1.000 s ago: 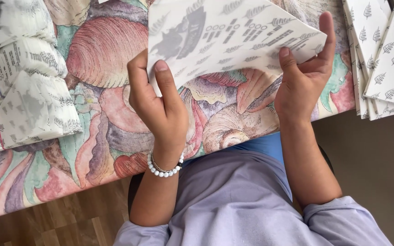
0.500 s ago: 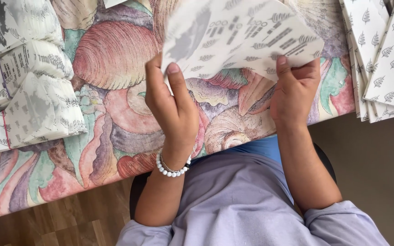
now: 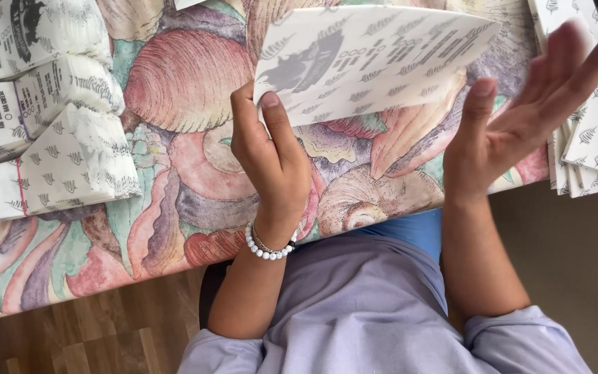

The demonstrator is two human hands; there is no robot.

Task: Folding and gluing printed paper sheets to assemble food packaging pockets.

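Two hands: left (image 3: pixel 269 156) pinching paper sheet (image 3: pixel 375 59), right (image 3: pixel 520 118) fingers splayed, free.

The scene is seen from a single head-worn camera, pointed steeply down over the wearer's chest. The worktop (image 3: pixel 174 173) fills the upper frame at close range, with the floor (image 3: pixel 70 346) below. The right edge is cropped, so its stack (image 3: pixel 590 138) is perhaps only partly shown.

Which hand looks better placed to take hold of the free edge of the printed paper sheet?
Probably the right hand: it is open, empty and beside the free edge of the white patterned paper sheet, while the left hand already pinches the sheet's other corner.
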